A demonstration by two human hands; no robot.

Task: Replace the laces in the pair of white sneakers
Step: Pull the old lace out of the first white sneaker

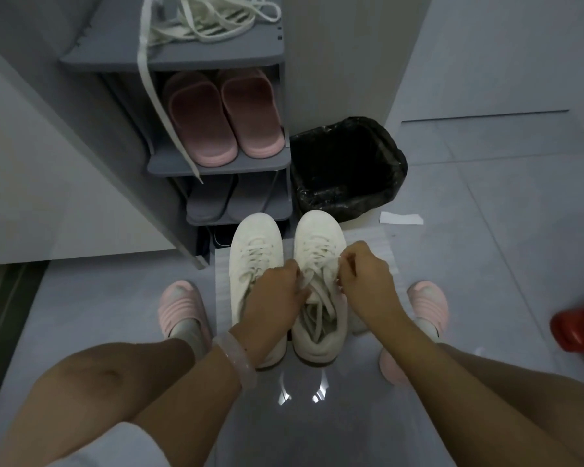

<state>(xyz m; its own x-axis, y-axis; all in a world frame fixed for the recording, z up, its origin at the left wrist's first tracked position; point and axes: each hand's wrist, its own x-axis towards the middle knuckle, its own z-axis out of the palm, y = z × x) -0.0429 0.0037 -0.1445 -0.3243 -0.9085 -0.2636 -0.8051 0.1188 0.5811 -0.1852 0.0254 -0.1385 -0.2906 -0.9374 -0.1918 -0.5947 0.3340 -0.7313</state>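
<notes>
Two white sneakers stand side by side on a pale sheet on the floor, toes pointing away from me. The left sneaker [254, 244] is laced. Over the right sneaker [319, 230], my left hand [277, 294] and my right hand [364, 274] each pinch a stretch of its white lace [317, 281] near the upper eyelets. Loose lace ends trail into the shoe's opening. A tangle of spare white laces [203, 21] lies on top of the shoe rack, one end hanging down its front.
A grey shoe rack [216, 163] stands ahead on the left, holding pink slippers [223, 116] and grey ones below. A bin with a black bag [346, 166] sits right of it. My feet in pink slippers flank the sneakers. A red object [577, 328] is at the right edge.
</notes>
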